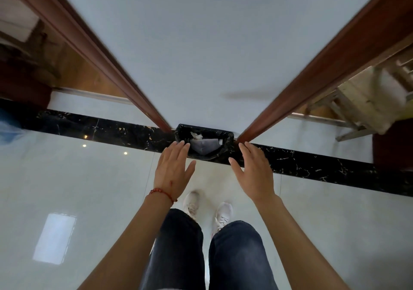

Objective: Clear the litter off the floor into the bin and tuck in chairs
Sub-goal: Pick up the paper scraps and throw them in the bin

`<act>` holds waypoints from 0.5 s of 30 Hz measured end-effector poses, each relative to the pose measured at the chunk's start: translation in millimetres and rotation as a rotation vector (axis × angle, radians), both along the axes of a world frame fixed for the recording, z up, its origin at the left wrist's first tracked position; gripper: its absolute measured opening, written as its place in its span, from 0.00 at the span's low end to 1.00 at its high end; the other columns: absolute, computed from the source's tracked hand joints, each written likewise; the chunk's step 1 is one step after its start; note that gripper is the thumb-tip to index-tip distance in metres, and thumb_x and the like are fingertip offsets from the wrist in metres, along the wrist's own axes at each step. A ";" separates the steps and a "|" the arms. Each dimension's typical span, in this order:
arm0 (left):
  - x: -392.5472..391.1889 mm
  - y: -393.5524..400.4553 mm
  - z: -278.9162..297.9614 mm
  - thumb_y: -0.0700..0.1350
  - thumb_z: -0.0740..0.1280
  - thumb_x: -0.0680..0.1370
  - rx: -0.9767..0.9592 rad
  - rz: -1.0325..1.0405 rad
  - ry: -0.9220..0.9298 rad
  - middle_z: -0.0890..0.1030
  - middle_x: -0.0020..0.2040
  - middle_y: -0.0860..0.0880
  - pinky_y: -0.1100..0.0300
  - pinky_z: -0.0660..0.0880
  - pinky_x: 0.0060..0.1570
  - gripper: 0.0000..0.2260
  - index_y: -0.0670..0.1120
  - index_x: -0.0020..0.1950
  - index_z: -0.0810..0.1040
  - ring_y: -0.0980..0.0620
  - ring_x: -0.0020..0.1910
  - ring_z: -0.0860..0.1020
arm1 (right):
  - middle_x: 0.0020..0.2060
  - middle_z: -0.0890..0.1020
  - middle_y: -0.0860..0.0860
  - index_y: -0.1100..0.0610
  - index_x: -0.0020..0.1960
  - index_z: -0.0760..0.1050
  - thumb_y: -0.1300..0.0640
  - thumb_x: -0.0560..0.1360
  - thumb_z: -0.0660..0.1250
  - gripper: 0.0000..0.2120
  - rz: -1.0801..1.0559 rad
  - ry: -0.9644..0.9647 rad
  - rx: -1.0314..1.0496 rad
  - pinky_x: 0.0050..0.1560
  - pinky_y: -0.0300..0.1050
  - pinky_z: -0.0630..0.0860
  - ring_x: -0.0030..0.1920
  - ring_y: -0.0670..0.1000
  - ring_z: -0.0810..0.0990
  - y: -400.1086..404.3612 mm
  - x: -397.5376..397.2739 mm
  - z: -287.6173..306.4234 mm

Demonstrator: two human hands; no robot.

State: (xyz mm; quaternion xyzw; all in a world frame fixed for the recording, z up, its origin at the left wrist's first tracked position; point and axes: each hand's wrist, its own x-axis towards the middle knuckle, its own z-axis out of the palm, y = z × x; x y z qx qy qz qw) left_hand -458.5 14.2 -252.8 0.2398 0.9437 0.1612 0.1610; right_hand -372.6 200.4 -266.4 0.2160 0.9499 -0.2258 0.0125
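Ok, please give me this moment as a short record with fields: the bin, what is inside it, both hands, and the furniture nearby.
bin: black-lined bin on the floor against the white wall
contents: white crumpled litter and a grey piece
left hand: left hand open, empty, beside the rim
right hand: right hand open, empty, beside the rim
furniture: wooden chair at right, blurred

both hands (173, 169) (253, 171) outstretched, fingers spread

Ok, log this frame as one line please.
stage: at bin | left hand: open, empty | right hand: open, empty | bin: black liner, litter inside, against wall | chair: right, blurred
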 end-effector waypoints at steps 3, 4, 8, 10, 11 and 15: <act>10.9 4.9 33.3 0.54 0.52 0.76 -0.009 -0.016 0.019 0.75 0.64 0.39 0.43 0.63 0.65 0.26 0.38 0.65 0.71 0.38 0.65 0.70 | 0.56 0.80 0.60 0.64 0.60 0.75 0.45 0.74 0.57 0.26 -0.007 0.016 0.016 0.55 0.54 0.76 0.58 0.60 0.78 7.6 16.5 31.0; 14.9 6.9 43.6 0.55 0.50 0.75 -0.004 -0.019 0.024 0.74 0.65 0.39 0.44 0.62 0.66 0.27 0.39 0.65 0.70 0.39 0.66 0.69 | 0.57 0.79 0.60 0.64 0.60 0.74 0.45 0.74 0.58 0.25 -0.012 0.018 0.017 0.56 0.54 0.75 0.59 0.60 0.77 9.9 21.9 41.1; 25.5 16.5 78.6 0.51 0.57 0.78 0.016 -0.056 0.034 0.69 0.69 0.41 0.48 0.57 0.70 0.22 0.40 0.68 0.67 0.41 0.70 0.63 | 0.59 0.78 0.60 0.63 0.62 0.73 0.47 0.74 0.60 0.24 -0.027 0.017 0.020 0.59 0.54 0.73 0.61 0.59 0.75 15.1 38.6 76.4; 27.9 21.5 95.5 0.49 0.59 0.78 0.030 -0.079 0.066 0.70 0.68 0.40 0.49 0.56 0.70 0.22 0.40 0.68 0.67 0.41 0.70 0.63 | 0.59 0.78 0.60 0.62 0.62 0.73 0.47 0.74 0.61 0.24 -0.030 0.027 0.027 0.59 0.54 0.73 0.61 0.59 0.75 15.8 45.0 92.1; 28.1 24.9 102.6 0.48 0.60 0.78 0.030 -0.100 0.075 0.69 0.69 0.40 0.49 0.55 0.70 0.21 0.40 0.68 0.66 0.41 0.71 0.63 | 0.59 0.78 0.60 0.62 0.62 0.74 0.47 0.74 0.61 0.24 -0.037 0.038 0.040 0.58 0.55 0.73 0.61 0.59 0.76 16.8 47.9 99.2; 27.4 36.5 118.8 0.48 0.59 0.79 0.016 -0.196 0.094 0.65 0.72 0.42 0.52 0.51 0.72 0.22 0.41 0.71 0.63 0.43 0.73 0.58 | 0.58 0.79 0.60 0.63 0.61 0.74 0.47 0.74 0.62 0.23 -0.083 0.057 0.076 0.56 0.56 0.75 0.60 0.60 0.77 23.4 60.0 120.5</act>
